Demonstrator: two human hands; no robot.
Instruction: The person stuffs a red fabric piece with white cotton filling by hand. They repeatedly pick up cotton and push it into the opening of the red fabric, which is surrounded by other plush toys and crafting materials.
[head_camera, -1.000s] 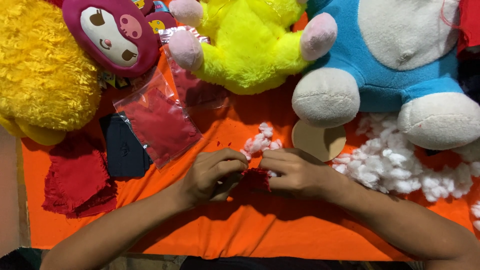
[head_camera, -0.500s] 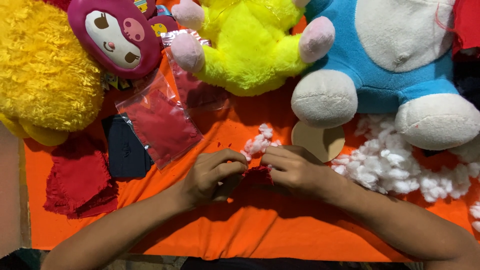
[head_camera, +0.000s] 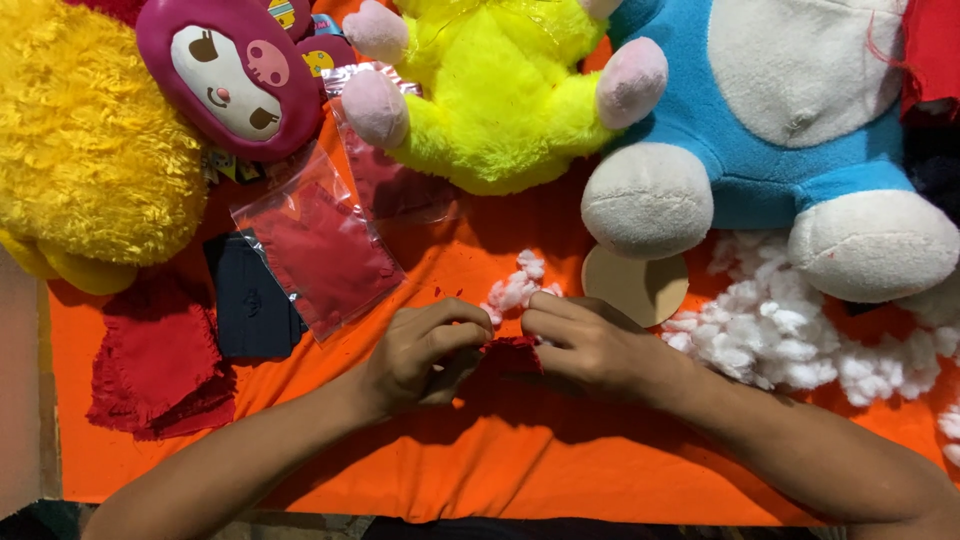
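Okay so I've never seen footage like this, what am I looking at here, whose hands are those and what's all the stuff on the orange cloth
This is one picture from a camera worn on a person's head, looking down at their own two bare hands. The left hand and right hand together pinch a small dark red fabric piece. They work over an orange cloth. On it lie white stuffing, a round tan disc, a clear bag of red fabric, a dark blue patch and loose red cloth. Along the top sit plush toys: yellow, lime and blue.
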